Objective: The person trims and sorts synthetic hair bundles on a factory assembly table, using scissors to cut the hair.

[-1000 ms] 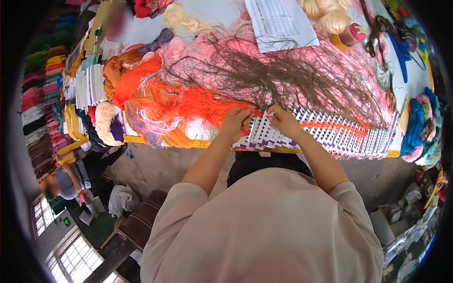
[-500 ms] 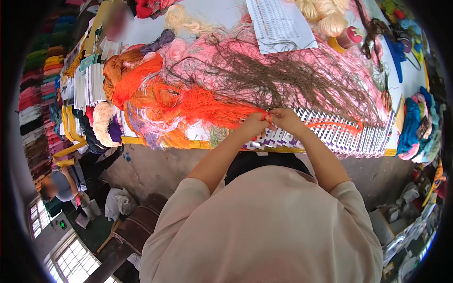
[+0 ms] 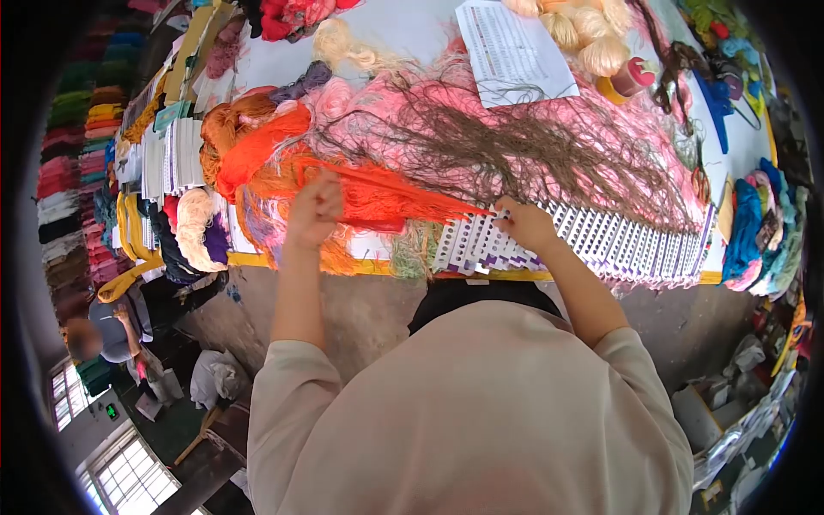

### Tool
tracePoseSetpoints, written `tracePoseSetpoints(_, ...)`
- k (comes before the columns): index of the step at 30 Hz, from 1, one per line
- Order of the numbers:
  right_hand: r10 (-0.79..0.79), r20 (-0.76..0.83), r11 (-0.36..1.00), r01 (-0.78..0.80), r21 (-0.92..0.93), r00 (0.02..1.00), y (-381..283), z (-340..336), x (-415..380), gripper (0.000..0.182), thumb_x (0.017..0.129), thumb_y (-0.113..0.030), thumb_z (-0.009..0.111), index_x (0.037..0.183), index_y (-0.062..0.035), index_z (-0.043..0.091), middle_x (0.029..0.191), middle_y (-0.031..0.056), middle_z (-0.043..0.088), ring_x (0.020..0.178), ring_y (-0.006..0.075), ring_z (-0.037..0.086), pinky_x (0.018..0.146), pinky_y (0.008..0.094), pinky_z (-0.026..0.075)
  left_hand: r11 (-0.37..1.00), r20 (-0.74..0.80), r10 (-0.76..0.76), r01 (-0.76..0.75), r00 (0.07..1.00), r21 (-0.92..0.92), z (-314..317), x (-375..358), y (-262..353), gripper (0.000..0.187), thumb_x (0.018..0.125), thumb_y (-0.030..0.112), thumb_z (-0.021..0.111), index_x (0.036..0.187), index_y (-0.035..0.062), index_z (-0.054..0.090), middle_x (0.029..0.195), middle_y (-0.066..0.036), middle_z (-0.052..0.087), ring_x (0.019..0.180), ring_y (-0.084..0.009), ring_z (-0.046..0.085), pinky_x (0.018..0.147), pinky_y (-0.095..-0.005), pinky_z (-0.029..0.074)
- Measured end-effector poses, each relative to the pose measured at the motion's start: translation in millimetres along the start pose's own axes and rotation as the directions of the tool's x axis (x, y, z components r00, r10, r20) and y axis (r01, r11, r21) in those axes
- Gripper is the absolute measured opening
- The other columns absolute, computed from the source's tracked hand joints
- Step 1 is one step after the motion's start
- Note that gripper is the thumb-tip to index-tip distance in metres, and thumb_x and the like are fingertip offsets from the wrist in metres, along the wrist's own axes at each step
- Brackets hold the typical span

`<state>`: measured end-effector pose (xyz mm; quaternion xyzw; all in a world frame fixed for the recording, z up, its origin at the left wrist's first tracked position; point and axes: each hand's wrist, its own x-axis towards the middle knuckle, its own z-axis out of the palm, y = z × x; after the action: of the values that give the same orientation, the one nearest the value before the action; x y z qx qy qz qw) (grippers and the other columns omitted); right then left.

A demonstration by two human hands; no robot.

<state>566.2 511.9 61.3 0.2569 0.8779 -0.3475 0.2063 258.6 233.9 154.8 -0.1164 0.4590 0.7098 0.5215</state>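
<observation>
A bundle of bright orange-red thread (image 3: 386,197) stretches taut between my hands and narrows to a point on the right. At its left part, my left hand (image 3: 318,210) is curled closed on the strands, slightly blurred. My right hand (image 3: 525,225) pinches the narrow end just above a row of white cards with punched holes (image 3: 601,240) along the table's front edge. Rust-orange skeins (image 3: 232,129) lie beyond my left hand. Dark brown threads (image 3: 515,146) spread over pink thread (image 3: 378,112) behind my right hand.
A printed sheet (image 3: 515,56) lies across the back. Cream skeins (image 3: 601,56) and a pink-and-yellow spool (image 3: 631,77) sit at the back right. More skeins hang at both ends of the table. Another person (image 3: 116,330) is at the far left, below the thread shelves.
My left hand has moved left, away from my right hand, drawing the orange-red thread out straight. My right hand stays near the cards. The orange-red strand over the right-hand cards is gone.
</observation>
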Motion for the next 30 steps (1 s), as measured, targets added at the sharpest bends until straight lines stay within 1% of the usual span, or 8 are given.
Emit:
tracePoseSetpoints(3,0.013,0.020,1.000,-0.012,-0.015,1.000,0,-1,2,0.033,0.089,-0.038,0.063,0.114,-0.0200,0.054,0.085,0.0114,0.069,0.083,0.0321,0.067,0.070,0.0449,0.051,0.942,-0.310,0.331,-0.332,0.891,0.052,-8,-14,34,0.020,0.100,0.024,0.052,0.102,0.0054,0.061,0.066,0.003,0.055,0.045,-0.0036,0.030,0.039,-0.0196,0.020)
tracePoseSetpoints(7,-0.040,0.059,0.984,0.029,0.176,0.997,10,-1,20,0.032,0.087,-0.034,0.066,0.109,-0.0119,0.059,0.083,0.0098,0.070,0.077,0.0267,0.069,0.067,0.0414,0.051,0.712,-0.319,0.467,-0.137,0.825,0.688,-15,-41,39,0.032,0.098,0.028,0.053,0.109,-0.0013,0.061,0.077,-0.011,0.069,0.039,-0.0053,0.033,0.037,-0.0217,0.020)
tracePoseSetpoints(10,0.003,-0.010,0.903,0.002,0.430,1.000,13,-11,39,0.030,0.085,-0.030,0.069,0.105,-0.0089,0.062,0.073,0.0102,0.068,0.050,0.0207,0.063,0.055,0.0351,0.050,0.870,-0.186,0.195,-0.082,0.963,0.486,1,-46,10,0.029,0.098,0.028,0.052,0.099,0.0006,0.061,0.069,-0.010,0.066,0.038,-0.0058,0.033,0.037,-0.0232,0.021)
tracePoseSetpoints(13,-0.053,-0.172,0.995,0.066,0.071,0.984,35,-26,70,0.039,0.085,-0.028,0.069,0.117,-0.0073,0.060,0.085,0.0161,0.069,0.078,0.0293,0.068,0.072,0.0397,0.052,0.909,-0.042,0.050,-0.028,0.998,0.416,35,-44,-27,0.026,0.099,0.027,0.053,0.095,0.0026,0.061,0.076,-0.010,0.065,0.046,-0.0059,0.040,0.042,-0.0202,0.027)
tracePoseSetpoints(16,0.013,-0.627,0.936,0.212,0.282,0.779,34,-49,73,0.055,0.083,-0.025,0.069,0.131,-0.0085,0.049,0.113,0.0200,0.064,0.097,0.0339,0.065,0.083,0.0416,0.050,0.940,-0.083,0.092,-0.060,0.992,0.335,70,-38,-57,0.027,0.099,0.026,0.051,0.104,0.0005,0.062,0.095,-0.013,0.069,0.071,-0.0123,0.060,0.049,-0.0240,0.041)
tracePoseSetpoints(22,0.091,-0.503,0.693,0.308,0.651,0.860,-52,-84,21,0.028,0.084,-0.013,0.070,0.108,-0.0043,0.057,0.082,0.0026,0.058,0.071,0.0120,0.056,0.064,0.0262,0.047,0.987,0.306,0.159,-0.150,0.939,-0.053,124,-43,-67,0.047,0.103,0.027,0.041,0.129,-0.0117,0.048,0.139,-0.020,0.049,0.132,-0.0300,0.045,0.109,-0.0489,0.040)
tracePoseSetpoints(26,-0.071,-0.206,0.263,0.218,0.940,0.976,-144,-108,-53,0.016,0.087,-0.010,0.068,0.101,-0.0038,0.062,0.082,0.0001,0.060,0.064,0.0073,0.053,0.053,0.0220,0.043,0.990,0.392,0.138,-0.115,0.910,-0.082,157,-56,-64,0.049,0.104,0.028,0.039,0.139,-0.0068,0.040,0.139,-0.016,0.050,0.129,-0.0251,0.048,0.107,-0.0461,0.041)
tracePoseSetpoints(30,-0.126,-0.344,0.349,0.367,0.863,0.930,-175,-105,-74,0.012,0.088,-0.008,0.068,0.098,-0.0025,0.067,0.085,-0.0010,0.063,0.074,0.0058,0.053,0.068,0.0229,0.045,0.965,0.435,0.164,-0.235,0.886,0.115,174,-67,-65,0.044,0.102,0.027,0.045,0.136,-0.0009,0.048,0.130,-0.011,0.057,0.116,-0.0185,0.056,0.098,-0.0357,0.047)
